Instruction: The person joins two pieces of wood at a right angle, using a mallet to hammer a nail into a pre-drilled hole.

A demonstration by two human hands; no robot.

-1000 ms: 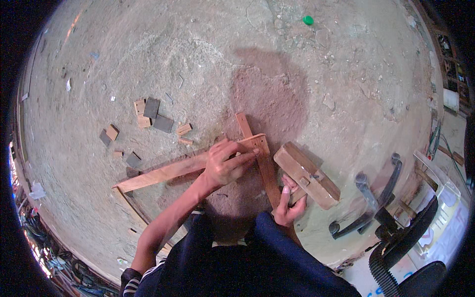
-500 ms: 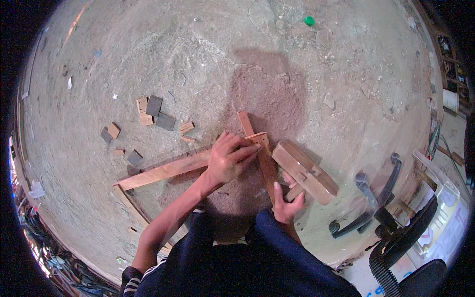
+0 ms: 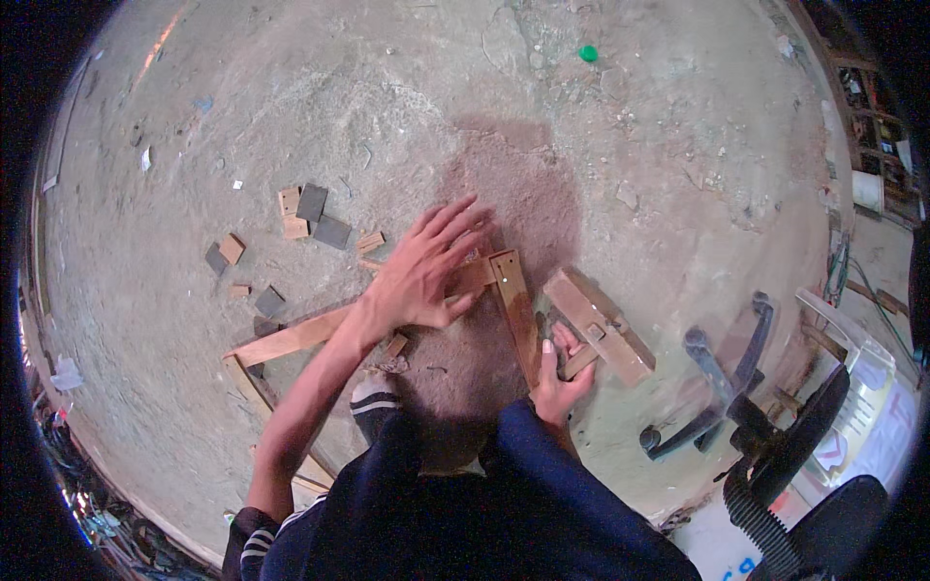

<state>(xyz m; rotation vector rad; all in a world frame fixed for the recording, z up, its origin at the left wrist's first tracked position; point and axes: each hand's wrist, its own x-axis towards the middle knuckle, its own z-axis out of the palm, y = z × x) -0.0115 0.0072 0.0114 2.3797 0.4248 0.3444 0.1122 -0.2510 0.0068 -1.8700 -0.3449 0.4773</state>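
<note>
Lying on the gritty floor [image 3: 659,126], the wooden frame [image 3: 291,337] has one corner just right of the left hand [image 3: 421,271], whose splayed fingers appear to grip nothing. The right hand [image 3: 559,389] grasps the handle of a wooden mallet [image 3: 603,329]; whether it also touches the frame cannot be told. A glancing knock from the mallet might skew the corner or split the narrow, straight-grained rails; fingers too close could be struck. Beyond lie flat, square-cut dark blocks [image 3: 331,232] and pale blocks [image 3: 232,248].
</note>
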